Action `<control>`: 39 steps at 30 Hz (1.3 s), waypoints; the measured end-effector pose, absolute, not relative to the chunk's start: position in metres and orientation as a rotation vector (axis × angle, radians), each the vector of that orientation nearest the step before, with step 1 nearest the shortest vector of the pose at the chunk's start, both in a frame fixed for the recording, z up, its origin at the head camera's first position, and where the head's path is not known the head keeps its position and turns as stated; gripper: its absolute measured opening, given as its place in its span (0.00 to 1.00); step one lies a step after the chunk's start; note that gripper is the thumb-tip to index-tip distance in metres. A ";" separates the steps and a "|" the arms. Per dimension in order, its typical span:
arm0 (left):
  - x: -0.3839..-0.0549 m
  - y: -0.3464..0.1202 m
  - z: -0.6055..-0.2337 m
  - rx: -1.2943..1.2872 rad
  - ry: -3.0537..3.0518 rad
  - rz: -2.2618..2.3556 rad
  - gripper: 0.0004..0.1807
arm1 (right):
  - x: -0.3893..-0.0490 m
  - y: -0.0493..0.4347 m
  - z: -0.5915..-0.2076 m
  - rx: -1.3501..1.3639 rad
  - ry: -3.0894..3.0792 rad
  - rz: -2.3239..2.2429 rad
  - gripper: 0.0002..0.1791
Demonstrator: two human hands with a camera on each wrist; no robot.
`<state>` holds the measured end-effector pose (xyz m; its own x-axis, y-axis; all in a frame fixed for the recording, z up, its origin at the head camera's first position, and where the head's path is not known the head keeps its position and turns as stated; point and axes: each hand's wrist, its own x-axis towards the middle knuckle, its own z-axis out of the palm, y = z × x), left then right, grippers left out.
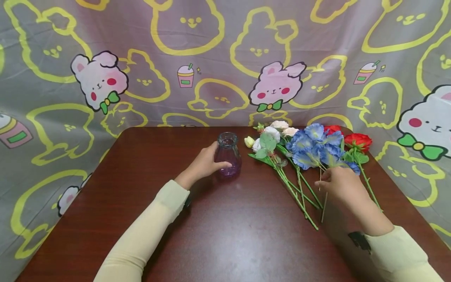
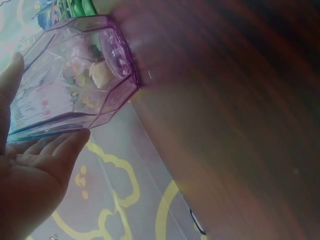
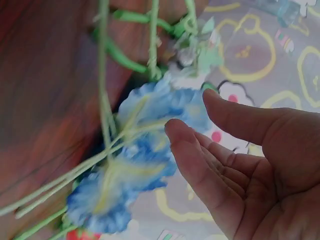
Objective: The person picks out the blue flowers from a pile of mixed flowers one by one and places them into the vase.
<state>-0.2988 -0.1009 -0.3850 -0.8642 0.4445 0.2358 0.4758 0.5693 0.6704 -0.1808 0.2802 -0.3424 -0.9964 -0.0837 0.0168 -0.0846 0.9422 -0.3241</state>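
A clear glass vase [image 1: 228,156] with a purple tint stands on the table, and its faceted lower body fills the upper left of the left wrist view. My left hand [image 1: 205,161] holds it from the left, the thumb across the near side and the fingers behind. At the right, my right hand [image 1: 343,187] hovers by the stems of the blue flowers [image 1: 314,145]. In the right wrist view its thumb [image 3: 235,114] and index finger stand apart with nothing between them, and the blue flowers' thin stems cross just beyond the fingertips.
White and cream flowers [image 1: 273,135] with long green stems lie left of the blue ones. Red flowers [image 1: 357,141] lie at the right rear of the brown table [image 1: 158,156]. Behind the table hangs a grey curtain [image 1: 218,51] printed with rabbits.
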 end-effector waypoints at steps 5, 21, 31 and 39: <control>-0.300 -0.100 -0.386 -0.823 -2.737 -1.208 0.41 | -0.171 0.300 -0.347 0.030 -3.115 0.538 0.20; -0.297 -0.100 -0.382 -0.778 -2.776 -1.187 0.42 | -0.173 0.313 -0.378 0.011 -3.226 0.623 0.20; -0.298 -0.101 -0.383 -0.786 -2.762 -1.200 0.41 | -0.174 0.311 -0.382 -0.014 -3.254 0.711 0.13; -0.298 -0.101 -0.383 -0.783 -2.770 -1.195 0.41 | -0.175 0.309 -0.382 -0.034 -3.250 0.757 0.12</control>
<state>-0.2979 -0.1013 -0.3833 -0.8735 0.4370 0.2148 0.4560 0.5796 0.6753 -0.1746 0.3095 -0.3821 -0.9808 -0.0241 -0.1934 0.0639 0.8978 -0.4357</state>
